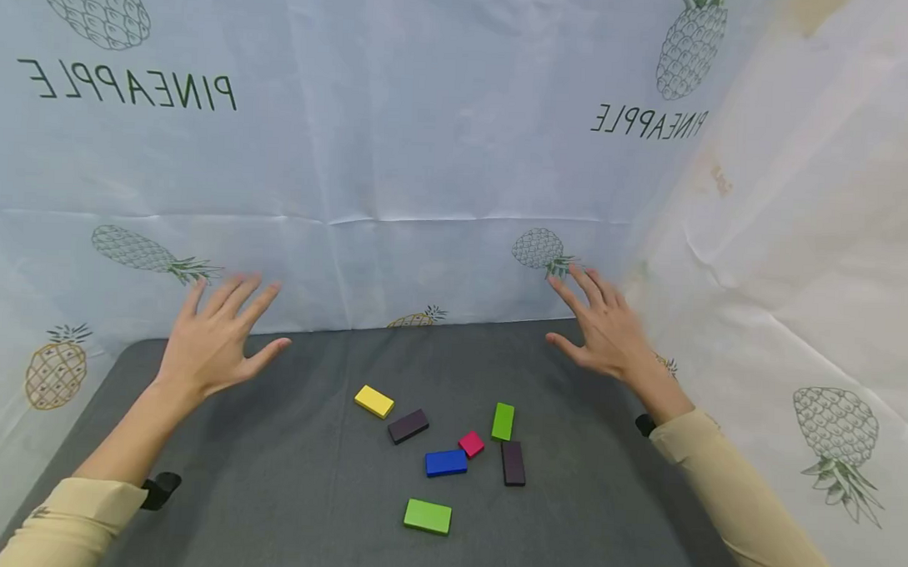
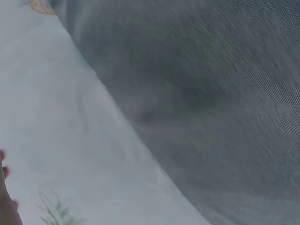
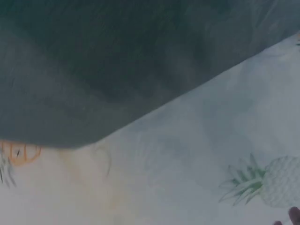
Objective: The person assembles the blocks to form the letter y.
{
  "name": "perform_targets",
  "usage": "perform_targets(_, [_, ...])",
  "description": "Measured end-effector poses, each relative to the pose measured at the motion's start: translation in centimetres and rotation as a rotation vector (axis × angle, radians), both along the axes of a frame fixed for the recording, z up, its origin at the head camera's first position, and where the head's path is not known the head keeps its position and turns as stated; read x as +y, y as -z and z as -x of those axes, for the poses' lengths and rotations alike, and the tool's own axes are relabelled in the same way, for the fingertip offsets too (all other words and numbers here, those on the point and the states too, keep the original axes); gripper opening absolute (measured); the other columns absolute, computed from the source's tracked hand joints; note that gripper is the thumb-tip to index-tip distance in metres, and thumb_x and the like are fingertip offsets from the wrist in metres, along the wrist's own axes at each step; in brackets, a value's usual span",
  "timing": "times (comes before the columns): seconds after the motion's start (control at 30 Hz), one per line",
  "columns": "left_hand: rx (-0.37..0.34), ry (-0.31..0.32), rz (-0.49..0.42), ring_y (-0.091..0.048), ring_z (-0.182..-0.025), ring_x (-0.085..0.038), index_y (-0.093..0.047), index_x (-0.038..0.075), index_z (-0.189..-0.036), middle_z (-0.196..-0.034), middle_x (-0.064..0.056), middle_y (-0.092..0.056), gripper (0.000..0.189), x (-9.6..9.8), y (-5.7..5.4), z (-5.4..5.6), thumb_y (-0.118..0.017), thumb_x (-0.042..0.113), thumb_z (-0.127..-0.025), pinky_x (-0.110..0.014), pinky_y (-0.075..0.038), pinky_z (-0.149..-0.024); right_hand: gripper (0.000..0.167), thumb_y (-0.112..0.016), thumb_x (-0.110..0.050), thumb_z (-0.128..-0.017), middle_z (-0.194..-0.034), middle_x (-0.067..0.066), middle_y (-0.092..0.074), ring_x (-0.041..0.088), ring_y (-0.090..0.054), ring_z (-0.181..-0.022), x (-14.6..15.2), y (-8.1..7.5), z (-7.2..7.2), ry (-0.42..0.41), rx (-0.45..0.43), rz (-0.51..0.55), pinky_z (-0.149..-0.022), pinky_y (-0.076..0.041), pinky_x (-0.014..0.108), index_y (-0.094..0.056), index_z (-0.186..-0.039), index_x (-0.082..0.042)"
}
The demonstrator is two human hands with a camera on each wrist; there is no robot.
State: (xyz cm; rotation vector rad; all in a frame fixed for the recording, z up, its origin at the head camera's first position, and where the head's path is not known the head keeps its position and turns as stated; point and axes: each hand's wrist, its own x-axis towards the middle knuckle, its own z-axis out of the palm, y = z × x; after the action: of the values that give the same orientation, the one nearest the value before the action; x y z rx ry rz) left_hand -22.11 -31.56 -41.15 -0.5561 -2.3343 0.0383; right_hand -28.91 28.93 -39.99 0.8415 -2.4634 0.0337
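Note:
My left hand point(image 1: 210, 342) is held out over the far left part of the grey table, fingers spread and nothing in them. On the far right, my right hand point(image 1: 602, 330) also has its fingers spread and holds nothing. Between and nearer than the hands lie small blocks: a yellow block point(image 1: 375, 402), a dark block point(image 1: 408, 427), a blue block point(image 1: 446, 463), a small red block point(image 1: 472, 443), a green block point(image 1: 503, 422), a second dark block point(image 1: 514, 463) and a nearer green block point(image 1: 427, 516). Neither hand touches a block.
The grey cloth-covered table point(image 1: 282, 478) ends at a white curtain point(image 1: 443, 166) printed with pineapples, which hangs behind it and along both sides. A black band point(image 1: 161, 490) is at the left wrist. Fingertips point(image 2: 4, 171) show at the left wrist view's edge.

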Motion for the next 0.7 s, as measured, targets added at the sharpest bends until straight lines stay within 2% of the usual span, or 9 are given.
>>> perform_targets(0.07, [-0.027,0.01,-0.006,-0.066,-0.126,-0.045,-0.06,0.016,-0.154,-0.138,-0.021,-0.071,0.096,0.9,0.1,-0.1,-0.02,0.086,-0.102,-0.071,-0.043,-0.114,0.084,-0.066,-0.062,-0.098,-0.167,0.025,-0.044,0.05,-0.044,-0.15,-0.3,0.2,-0.3,-0.03,-0.018,0.031,-0.117,-0.041,0.071,-0.042,-0.167,-0.019])
perform_targets(0.13, [-0.077,0.02,-0.011,-0.069,-0.117,-0.044,-0.063,0.014,-0.151,-0.129,-0.02,-0.074,0.085,1.8,0.2,-0.3,-0.036,0.079,-0.104,-0.068,-0.048,-0.108,0.083,-0.077,-0.048,-0.094,-0.163,0.025,-0.048,0.05,-0.048,-0.145,-0.8,0.5,-0.8,-0.051,-0.065,0.068,-0.114,-0.044,0.071,-0.046,-0.164,-0.015])
perform_targets(0.23, [-0.174,0.036,-0.037,-0.07,-0.114,-0.043,-0.066,0.012,-0.147,-0.123,-0.019,-0.077,0.067,3.3,0.4,-0.6,-0.065,0.059,-0.1,-0.066,-0.051,-0.1,0.078,-0.081,-0.038,-0.094,-0.158,0.022,-0.052,0.047,-0.052,-0.14,-1.6,0.9,-1.8,-0.057,-0.166,0.118,-0.107,-0.049,0.069,-0.05,-0.16,-0.012])
perform_targets(0.3, [-0.262,0.046,-0.068,-0.07,-0.116,-0.044,-0.067,0.011,-0.144,-0.124,-0.019,-0.077,0.061,4.2,0.5,-0.7,-0.077,0.045,-0.094,-0.066,-0.051,-0.097,0.072,-0.081,-0.037,-0.096,-0.156,0.021,-0.055,0.046,-0.054,-0.141,-2.2,1.0,-2.6,-0.05,-0.255,0.146,-0.104,-0.051,0.068,-0.052,-0.157,-0.012])
perform_targets(0.47, [-0.492,0.078,-0.157,-0.07,-0.121,-0.044,-0.068,0.008,-0.143,-0.129,-0.018,-0.077,0.048,6.6,0.1,-1.2,-0.075,0.031,-0.101,-0.069,-0.052,-0.099,0.059,-0.079,-0.032,-0.099,-0.146,0.019,-0.065,0.044,-0.061,-0.138,-3.7,1.5,-4.1,-0.082,-0.442,0.201,-0.106,-0.053,0.066,-0.06,-0.15,-0.01])
perform_targets(0.6, [-0.604,0.153,-0.185,-0.073,-0.116,-0.038,-0.07,0.007,-0.138,-0.126,-0.016,-0.077,0.04,9.0,0.1,-1.5,-0.073,0.025,-0.103,-0.061,-0.057,-0.096,0.053,-0.079,-0.027,-0.1,-0.138,0.014,-0.071,0.036,-0.068,-0.126,-4.6,2.2,-4.9,-0.155,-0.546,0.233,-0.104,-0.055,0.058,-0.063,-0.146,-0.006])
perform_targets(0.7, [-0.691,0.222,-0.196,-0.073,-0.111,-0.033,-0.073,0.008,-0.133,-0.125,-0.013,-0.077,0.033,10.9,0.3,-1.8,-0.073,0.024,-0.104,-0.054,-0.06,-0.091,0.049,-0.079,-0.025,-0.1,-0.136,0.013,-0.073,0.035,-0.07,-0.121,-5.1,2.8,-5.3,-0.211,-0.626,0.257,-0.102,-0.057,0.055,-0.064,-0.143,-0.005])
